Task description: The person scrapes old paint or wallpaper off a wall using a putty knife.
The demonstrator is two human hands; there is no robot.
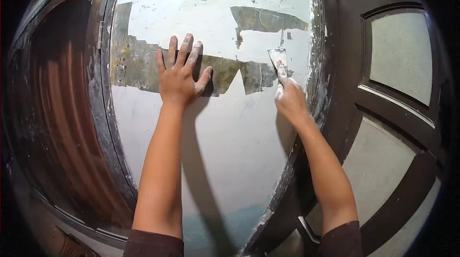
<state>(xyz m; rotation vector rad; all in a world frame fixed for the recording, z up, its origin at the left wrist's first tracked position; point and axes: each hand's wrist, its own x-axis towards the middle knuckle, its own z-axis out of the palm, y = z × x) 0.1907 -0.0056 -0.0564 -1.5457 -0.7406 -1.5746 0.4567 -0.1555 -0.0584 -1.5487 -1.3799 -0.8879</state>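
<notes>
Head view: my right hand [290,99] grips the scraper [278,59], blade up against the bare strip's [139,67] right end, left hand [178,77] splayed flat on the wall [230,137], further left.

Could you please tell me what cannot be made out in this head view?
All in the head view:
1. Scraper handle: hidden inside the right grip.
2. Wall patch under the left grip: covered by the palm.
3. Wall's foot: cut off by the lower edge.
4. Left door: too dark and lens-warped for detail.
</notes>
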